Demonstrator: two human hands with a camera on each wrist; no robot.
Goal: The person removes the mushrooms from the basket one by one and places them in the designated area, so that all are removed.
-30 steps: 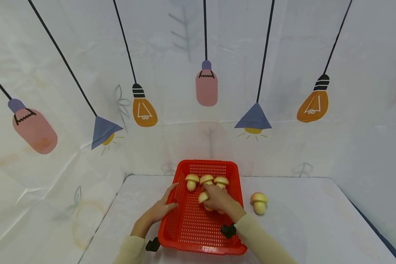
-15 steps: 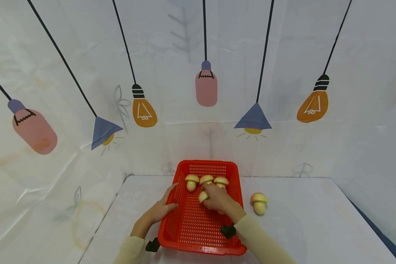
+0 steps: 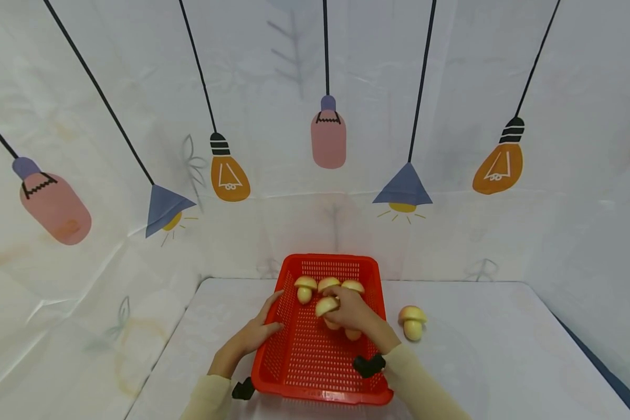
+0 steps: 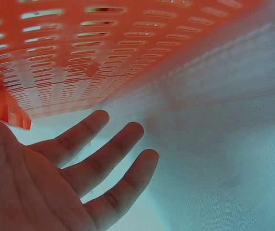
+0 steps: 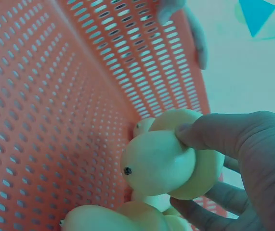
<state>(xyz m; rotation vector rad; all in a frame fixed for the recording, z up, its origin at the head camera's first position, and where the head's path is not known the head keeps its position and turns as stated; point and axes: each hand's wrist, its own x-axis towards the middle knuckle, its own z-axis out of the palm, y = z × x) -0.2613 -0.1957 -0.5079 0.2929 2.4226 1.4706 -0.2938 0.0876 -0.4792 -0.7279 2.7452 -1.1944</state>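
My right hand (image 3: 353, 309) pinches a cream-yellow mushroom (image 3: 327, 306) between thumb and fingers, inside the red basket (image 3: 322, 373). In the right wrist view its rounded stem end (image 5: 156, 163), with a small dark spot, faces the camera. Several more mushrooms lie in the basket's far half, among them one at the upper left (image 3: 305, 290); my right hand partly covers others. At the basket's left rim rests my left hand (image 3: 252, 335), thumb reaching over the edge. Three of its fingers (image 4: 103, 159) stretch out below the basket's outer wall in the left wrist view.
One mushroom (image 3: 412, 322) stands on the white table (image 3: 483, 350) to the right of the basket. A white cloth wall (image 3: 273, 227) printed with lamps rises behind the table.
My right hand has lifted slightly and shifted right, and the pinched mushroom has turned and risen a little with it. Mushrooms beneath the hand show more. The left hand stays put.
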